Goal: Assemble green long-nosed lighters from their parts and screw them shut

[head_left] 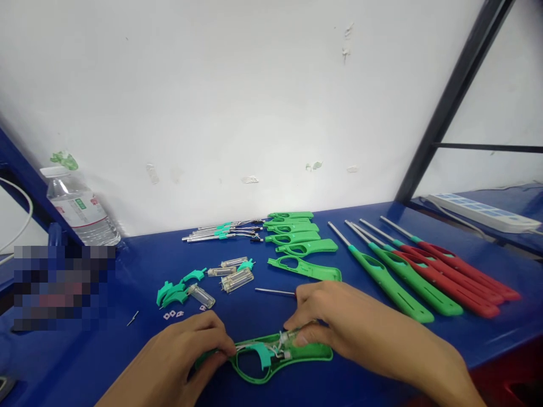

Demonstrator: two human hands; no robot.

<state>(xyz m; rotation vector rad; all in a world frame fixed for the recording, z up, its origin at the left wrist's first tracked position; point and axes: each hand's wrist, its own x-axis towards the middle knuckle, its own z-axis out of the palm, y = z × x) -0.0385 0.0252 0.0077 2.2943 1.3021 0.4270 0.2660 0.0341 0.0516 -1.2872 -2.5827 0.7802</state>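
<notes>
An open green lighter shell (271,362) lies on the blue table (127,350) near the front edge, with a teal trigger and a clear tank inside it. My left hand (186,350) pinches the shell's left end. My right hand (335,322) presses its fingertips on the clear tank at the shell's right part. A thin metal rod (274,291) lies just beyond my right hand.
Behind lie green shell halves (297,240), metal nozzle tubes (223,232), clear tanks (235,277) and teal triggers (176,291). Finished green lighters (394,282) and red lighters (458,277) lie at the right. A water bottle (80,209) stands at left, a power strip (483,212) at far right.
</notes>
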